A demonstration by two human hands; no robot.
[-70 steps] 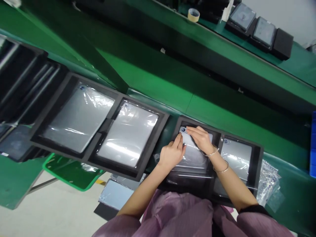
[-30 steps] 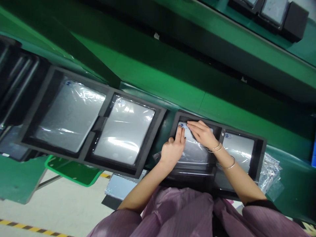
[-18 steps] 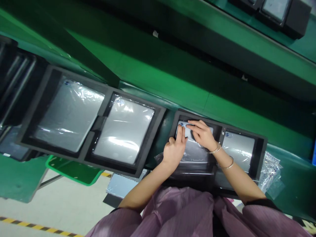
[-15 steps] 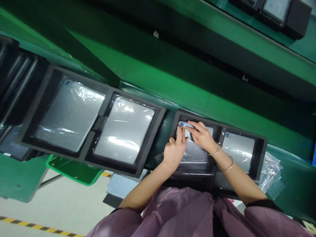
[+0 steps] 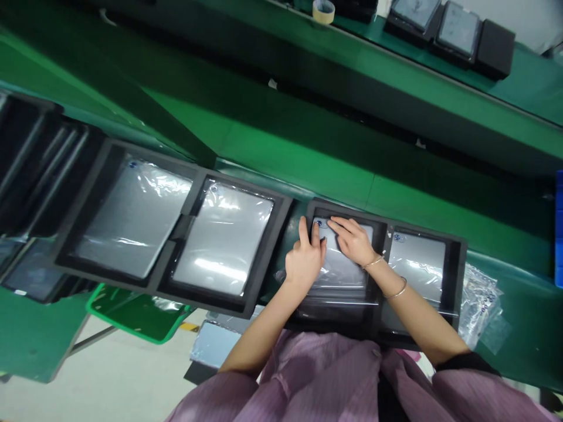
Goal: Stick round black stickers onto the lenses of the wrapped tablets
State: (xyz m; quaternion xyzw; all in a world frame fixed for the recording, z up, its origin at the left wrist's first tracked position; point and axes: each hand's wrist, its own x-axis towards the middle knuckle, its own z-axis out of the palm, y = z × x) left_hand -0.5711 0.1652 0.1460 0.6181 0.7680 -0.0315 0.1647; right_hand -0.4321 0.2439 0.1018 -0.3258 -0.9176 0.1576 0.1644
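A silver-grey tablet (image 5: 341, 264) lies back up in the left pocket of a black foam tray (image 5: 383, 258), its round camera near the top left corner. Clear film is rolled back across its lower part. My left hand (image 5: 303, 258) rests at the tablet's left edge, index finger stretched over the tray rim and another fingertip beside the camera. Just right of the camera, the stretched fingers of my right hand (image 5: 354, 240) touch the tablet's upper back. Neither hand grips anything visible. A second tablet (image 5: 420, 264) sits in the right pocket, partly behind my right forearm.
Left stands another foam tray (image 5: 152, 278) with two film-covered tablets. Crumpled clear plastic bags (image 5: 479, 302) lie at the right. A green bin (image 5: 132, 328) is below the bench edge. The upper shelf holds a tape roll (image 5: 324, 12) and boxed tablets (image 5: 460, 29).
My left index finger has lifted away from the camera and spread to the left. My right fingers have drawn closer together on the tablet. The whole view has shifted slightly.
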